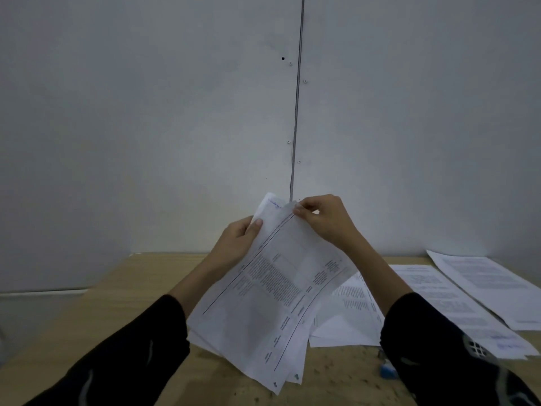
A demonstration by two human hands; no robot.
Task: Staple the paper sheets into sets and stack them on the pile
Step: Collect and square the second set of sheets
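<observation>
A bundle of printed paper sheets (272, 297) is held up above the wooden table (123, 306), tilted, with its lower edge near the table. My left hand (237, 241) grips the bundle's upper left edge, thumb on top. My right hand (325, 221) pinches the top corner of the front sheet. A small blue object, possibly the stapler (388, 370), peeks out beside my right sleeve at the lower right; most of it is hidden.
Loose printed sheets (354, 317) lie flat on the table under my right forearm. Further right, more paper sets (480, 282) lie overlapped near the table's right edge. A grey wall stands close behind the table.
</observation>
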